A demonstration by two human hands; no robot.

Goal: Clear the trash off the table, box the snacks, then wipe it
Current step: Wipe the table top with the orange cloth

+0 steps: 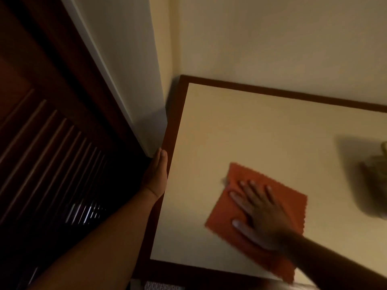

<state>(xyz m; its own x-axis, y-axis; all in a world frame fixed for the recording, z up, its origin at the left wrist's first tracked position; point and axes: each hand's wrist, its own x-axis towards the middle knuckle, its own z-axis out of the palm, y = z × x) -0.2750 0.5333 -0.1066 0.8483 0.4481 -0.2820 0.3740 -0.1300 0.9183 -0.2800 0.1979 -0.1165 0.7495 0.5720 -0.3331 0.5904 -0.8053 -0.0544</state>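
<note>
An orange cloth (289,197) lies flat on the cream table top (240,126), near its front half. My right hand (259,214) presses on the cloth with fingers spread and straight. My left hand (157,174) rests with straight fingers against the dark wooden left edge of the table (173,114). The picture is blurred around the cloth and the right hand.
A blurred greenish object (377,174) sits at the table's right side, partly cut off by the frame. Cream walls meet in a corner behind the table. A dark wooden louvred door (48,147) stands to the left.
</note>
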